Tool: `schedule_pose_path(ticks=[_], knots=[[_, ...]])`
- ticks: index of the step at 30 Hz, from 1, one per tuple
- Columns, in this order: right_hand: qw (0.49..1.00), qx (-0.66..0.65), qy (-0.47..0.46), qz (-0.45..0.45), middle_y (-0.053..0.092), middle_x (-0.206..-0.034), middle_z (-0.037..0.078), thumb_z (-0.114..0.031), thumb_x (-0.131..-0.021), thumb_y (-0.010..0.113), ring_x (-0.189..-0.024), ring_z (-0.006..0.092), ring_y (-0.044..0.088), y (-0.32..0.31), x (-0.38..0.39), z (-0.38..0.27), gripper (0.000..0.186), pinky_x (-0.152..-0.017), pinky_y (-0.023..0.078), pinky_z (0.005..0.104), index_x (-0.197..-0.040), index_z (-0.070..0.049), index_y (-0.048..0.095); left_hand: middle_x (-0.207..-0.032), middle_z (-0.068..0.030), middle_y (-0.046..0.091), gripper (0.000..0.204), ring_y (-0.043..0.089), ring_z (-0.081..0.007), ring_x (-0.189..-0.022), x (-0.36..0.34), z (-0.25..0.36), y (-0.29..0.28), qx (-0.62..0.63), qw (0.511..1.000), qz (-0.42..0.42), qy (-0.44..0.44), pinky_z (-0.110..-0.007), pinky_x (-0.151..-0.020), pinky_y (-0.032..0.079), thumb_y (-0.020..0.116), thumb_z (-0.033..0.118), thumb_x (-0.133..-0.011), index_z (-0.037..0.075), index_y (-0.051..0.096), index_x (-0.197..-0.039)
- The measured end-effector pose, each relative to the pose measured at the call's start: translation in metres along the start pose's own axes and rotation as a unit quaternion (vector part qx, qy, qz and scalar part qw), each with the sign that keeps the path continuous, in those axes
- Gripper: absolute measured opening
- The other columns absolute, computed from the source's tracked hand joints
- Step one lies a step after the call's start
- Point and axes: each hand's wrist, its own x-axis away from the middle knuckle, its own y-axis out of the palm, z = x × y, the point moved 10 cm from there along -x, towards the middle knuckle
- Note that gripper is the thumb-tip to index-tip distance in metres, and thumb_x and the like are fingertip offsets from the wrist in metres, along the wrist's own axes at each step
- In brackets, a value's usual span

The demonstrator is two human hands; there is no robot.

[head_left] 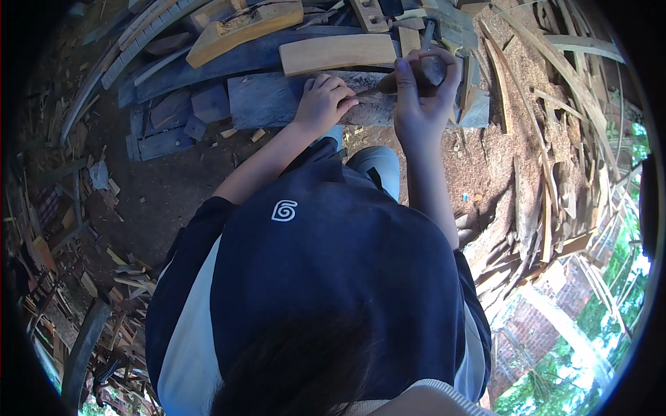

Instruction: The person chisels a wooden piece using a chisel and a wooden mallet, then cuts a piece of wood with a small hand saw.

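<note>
Forward, both hands side by side.

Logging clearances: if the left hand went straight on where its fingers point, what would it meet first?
Probably the dark tool gripped in the right hand, at its thin end; the left hand may already touch it, since depth is unclear.

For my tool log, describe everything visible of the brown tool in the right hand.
The brown tool has a thick, rounded body that looks like wood, tapering leftward to a thin, dark end. It lies roughly crosswise over the grey plank, thin end toward the left hand. The right hand grips the body, thumb and fingers hiding part of it. Whether the tip touches the plank or the left fingertips cannot be told.
</note>
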Motion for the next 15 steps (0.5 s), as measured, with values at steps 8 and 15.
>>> schedule_pose_path(ticks=[8,15], knots=[[1.000,-0.012,0.016,0.000,0.057,-0.093,0.007,0.005,-0.091,0.062,-0.079,0.0095,0.057,-0.0032,-0.0015,0.0008,0.032,-0.066,0.048,0.0227,-0.115,-0.002,0.041,-0.100,0.0023,0.062,0.021,0.054,-0.0213,-0.107,-0.0025,0.0039,0.0005,-0.027,1.000,-0.008,0.001,-0.041,-0.093,0.038,0.077,0.029,-0.079,0.016,0.071,-0.095],[1.000,0.016,0.010,-0.009,0.057,-0.094,0.007,0.004,-0.091,0.064,-0.083,0.0104,0.058,-0.0032,0.0007,0.0034,0.033,-0.072,0.048,0.0228,-0.115,-0.001,0.041,-0.101,0.0024,0.063,0.022,0.054,-0.0205,-0.107,-0.0030,0.0054,0.0022,-0.030,0.999,-0.011,-0.004,-0.041,-0.093,0.035,0.077,0.028,-0.078,0.016,0.070,-0.096]])
